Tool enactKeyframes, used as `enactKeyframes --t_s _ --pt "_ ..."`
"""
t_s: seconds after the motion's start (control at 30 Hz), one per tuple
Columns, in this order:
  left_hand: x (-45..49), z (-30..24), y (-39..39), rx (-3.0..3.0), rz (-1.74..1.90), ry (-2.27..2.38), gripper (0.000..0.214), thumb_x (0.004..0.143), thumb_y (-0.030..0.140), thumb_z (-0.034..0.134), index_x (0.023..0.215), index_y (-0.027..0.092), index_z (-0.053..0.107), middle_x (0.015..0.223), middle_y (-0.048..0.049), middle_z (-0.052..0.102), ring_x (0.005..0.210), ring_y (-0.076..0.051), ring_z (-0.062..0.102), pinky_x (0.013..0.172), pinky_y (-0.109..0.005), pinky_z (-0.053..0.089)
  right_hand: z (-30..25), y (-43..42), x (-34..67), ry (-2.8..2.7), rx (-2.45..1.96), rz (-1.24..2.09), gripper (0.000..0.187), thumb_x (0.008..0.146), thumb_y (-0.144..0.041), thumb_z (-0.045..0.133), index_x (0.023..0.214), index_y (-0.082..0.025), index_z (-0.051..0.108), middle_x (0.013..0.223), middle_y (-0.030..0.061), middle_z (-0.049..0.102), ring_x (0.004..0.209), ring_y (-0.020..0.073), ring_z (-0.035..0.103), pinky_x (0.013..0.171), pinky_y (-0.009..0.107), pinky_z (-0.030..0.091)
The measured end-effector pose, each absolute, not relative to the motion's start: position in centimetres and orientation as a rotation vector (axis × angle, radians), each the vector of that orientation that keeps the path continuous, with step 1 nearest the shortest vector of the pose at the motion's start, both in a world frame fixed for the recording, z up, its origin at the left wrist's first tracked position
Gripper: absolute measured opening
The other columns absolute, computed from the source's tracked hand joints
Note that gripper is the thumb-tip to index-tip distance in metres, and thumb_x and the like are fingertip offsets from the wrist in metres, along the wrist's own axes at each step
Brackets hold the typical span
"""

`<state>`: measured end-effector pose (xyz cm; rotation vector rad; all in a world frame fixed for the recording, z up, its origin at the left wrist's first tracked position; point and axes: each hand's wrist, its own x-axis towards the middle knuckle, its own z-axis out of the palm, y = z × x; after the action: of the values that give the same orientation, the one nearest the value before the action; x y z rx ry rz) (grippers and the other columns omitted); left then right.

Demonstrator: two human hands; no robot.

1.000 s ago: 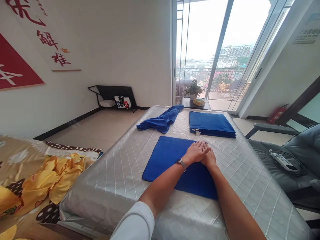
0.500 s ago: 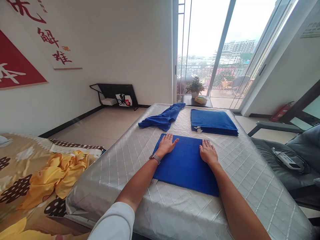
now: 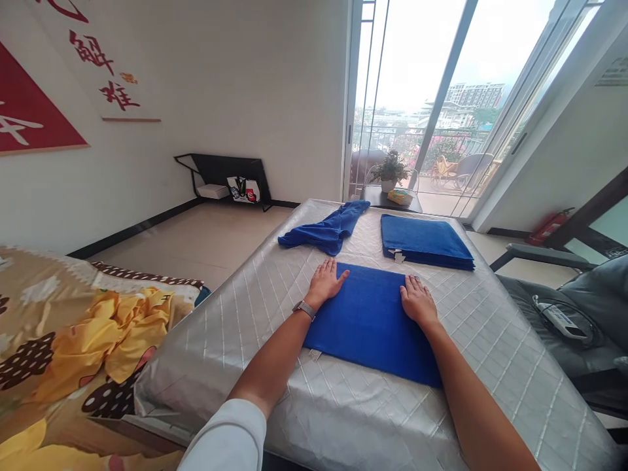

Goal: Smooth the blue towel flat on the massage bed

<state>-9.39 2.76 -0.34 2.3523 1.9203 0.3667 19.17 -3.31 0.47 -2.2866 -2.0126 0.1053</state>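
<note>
A blue towel lies flat as a rectangle on the silver quilted mattress, a small white tag showing at its near left edge. My left hand rests flat at its far left corner, fingers together and thumb spread out. On the far right corner lies my right hand, fingers stretched out over the edge. Both hands are open and grip nothing. Beyond them, a stack of folded blue towels sits at the right, and a crumpled blue towel lies at the left.
Left of the mattress is a patterned bed cover with a bunched yellow cloth. A dark armchair holding a power strip stands close on the right. Behind the far edge is a small table with a potted plant.
The view has shifted slightly, moving the bed and towels a little to the right in the picture. My hands stay on the towel's far corners, with the left one slightly nearer its outer edge.
</note>
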Motion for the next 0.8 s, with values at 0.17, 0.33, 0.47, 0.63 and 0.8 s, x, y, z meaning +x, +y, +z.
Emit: enactKeyframes --t_s 0.17,0.33,0.47,0.63,0.8 --pt "-9.4 -0.6 2.8 2.337 0.393 1.924 0.088 0.098 0.068 0.009 0.155 0.004 0.029 0.161 -0.0162 0.027 0.15 -0.026 0.021 0.123 -0.042 0.015 0.5 -3.3 19.1 -2.025 -2.306 0.068 0.064 0.101 -0.038 0.013 0.158 -0.01 0.024 0.165 0.0068 0.021 0.151 0.0192 0.016 0.122 0.039 0.014" --pt "-9.3 -0.5 2.8 2.326 0.405 1.918 0.087 0.098 0.067 0.009 0.155 0.005 0.028 0.161 -0.0163 0.028 0.15 -0.027 0.022 0.123 -0.042 0.016 1.3 -3.9 18.8 -2.044 -2.316 0.043 0.064 0.101 -0.036 0.014 0.157 -0.008 0.024 0.164 0.0078 0.024 0.151 0.0205 0.018 0.122 0.039 0.015" --pt "-9.3 -0.6 2.9 2.344 0.417 1.916 0.086 0.098 0.066 0.009 0.154 0.004 0.029 0.161 -0.0167 0.027 0.15 -0.027 0.021 0.123 -0.042 0.016 2.0 -5.6 18.5 -2.074 -2.35 0.026 0.064 0.101 -0.037 0.016 0.157 -0.005 0.024 0.164 0.0094 0.024 0.151 0.0225 0.018 0.122 0.04 0.014" --pt "-9.3 -0.7 2.9 2.353 0.412 1.921 0.085 0.099 0.066 0.01 0.155 0.005 0.029 0.161 -0.0169 0.027 0.15 -0.027 0.021 0.122 -0.044 0.016 1.4 -8.0 17.9 -2.082 -2.336 0.049 0.067 0.102 -0.041 0.014 0.157 -0.005 0.022 0.165 0.01 0.02 0.151 0.0227 0.017 0.122 0.039 0.014" --pt "-9.4 0.2 2.5 2.423 0.472 1.962 0.082 0.101 0.062 0.012 0.153 0.003 0.033 0.16 -0.0185 0.03 0.15 -0.027 0.021 0.123 -0.042 0.014 0.6 -8.4 17.6 -2.039 -2.318 0.088 0.066 0.102 -0.04 0.014 0.157 -0.005 0.021 0.165 0.0094 0.019 0.152 0.0217 0.014 0.123 0.04 0.012"
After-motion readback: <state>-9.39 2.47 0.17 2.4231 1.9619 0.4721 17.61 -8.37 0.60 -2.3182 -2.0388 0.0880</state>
